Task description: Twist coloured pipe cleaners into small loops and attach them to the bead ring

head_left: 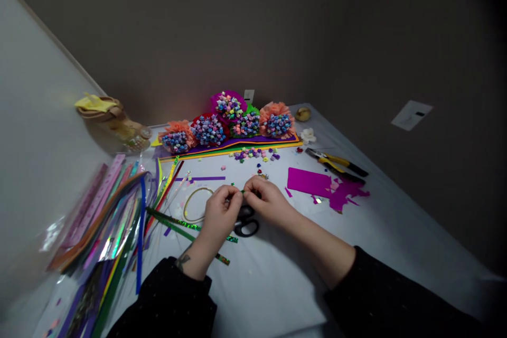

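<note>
My left hand [222, 207] and my right hand [267, 199] meet at the middle of the table, both closed in a pinch. Between their fingertips is a small green piece [243, 191], mostly hidden, perhaps a bit of paper strip. Black-handled scissors [247, 228] lie under the hands, their blades covered from view. Glittery green paper strips [190, 225] pass beneath my left wrist. Just left of that hand rests a thin yellowish ring [186, 206]. Small folded paper stars [255, 155] are scattered beyond my fingers.
Star-filled paper bouquets [208, 129] stand at the back on stacked coloured sheets [233, 146]. Many paper strips [114, 222] cover the left side. Yellow-black pliers [336, 163] and torn magenta paper [309, 181] lie right. A shoe-shaped container [114, 121] stands back left.
</note>
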The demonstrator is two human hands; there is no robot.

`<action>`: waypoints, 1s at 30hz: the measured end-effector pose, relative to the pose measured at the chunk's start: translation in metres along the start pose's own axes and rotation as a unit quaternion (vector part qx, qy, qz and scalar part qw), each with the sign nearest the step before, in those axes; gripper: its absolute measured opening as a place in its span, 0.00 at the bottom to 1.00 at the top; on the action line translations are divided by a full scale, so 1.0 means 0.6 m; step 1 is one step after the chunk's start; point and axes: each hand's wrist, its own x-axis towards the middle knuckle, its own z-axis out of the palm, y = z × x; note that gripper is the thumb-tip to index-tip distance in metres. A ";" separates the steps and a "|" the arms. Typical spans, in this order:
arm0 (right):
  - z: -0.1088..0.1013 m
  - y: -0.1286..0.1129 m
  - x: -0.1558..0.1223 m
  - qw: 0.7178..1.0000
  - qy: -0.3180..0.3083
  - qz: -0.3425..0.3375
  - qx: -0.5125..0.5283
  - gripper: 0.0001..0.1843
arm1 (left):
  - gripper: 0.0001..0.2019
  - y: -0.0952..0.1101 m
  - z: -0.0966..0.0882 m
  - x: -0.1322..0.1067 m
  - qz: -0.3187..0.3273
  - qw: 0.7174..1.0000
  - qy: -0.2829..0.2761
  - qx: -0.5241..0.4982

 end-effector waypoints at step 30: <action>0.016 -0.007 -0.011 0.986 0.106 0.072 0.110 0.04 | 0.08 0.005 -0.001 -0.001 -0.084 0.990 -0.029 -0.110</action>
